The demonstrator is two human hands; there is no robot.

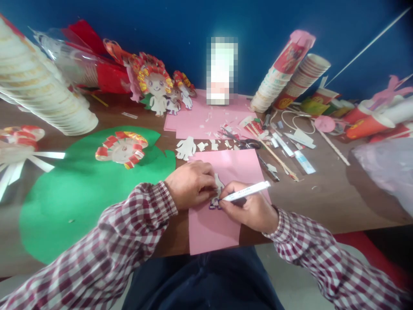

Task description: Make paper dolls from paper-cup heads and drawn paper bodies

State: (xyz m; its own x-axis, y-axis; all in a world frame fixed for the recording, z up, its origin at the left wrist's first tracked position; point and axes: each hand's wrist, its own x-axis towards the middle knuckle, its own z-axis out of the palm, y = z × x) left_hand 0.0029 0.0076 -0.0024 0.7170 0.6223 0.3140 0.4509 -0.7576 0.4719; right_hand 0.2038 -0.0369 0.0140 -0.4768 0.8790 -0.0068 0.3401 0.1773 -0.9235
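Note:
A small white paper figure [218,189] with dark purple outlines at its lower end lies on a pink paper sheet [209,232] in front of me. My left hand [195,184] rests on the sheet, its fingers bent together and pinning the figure's left edge. In my right hand [250,209] is a white marker [247,190], pinched low down with its tip at the bottom of the figure. Just beyond my left hand lies another white paper cutout [186,148]. The left fingertips are partly hidden.
Left is a green paper shape [97,206] bearing a red-and-yellow paper flower [122,148]. Tall paper-cup stacks [41,77] stand at the left and a cup stack [280,71] back right. Scissors [248,143], scraps, sticks and a glue tube [304,162] lie beyond the sheet. Finished-looking paper dolls [156,90] lean at the back.

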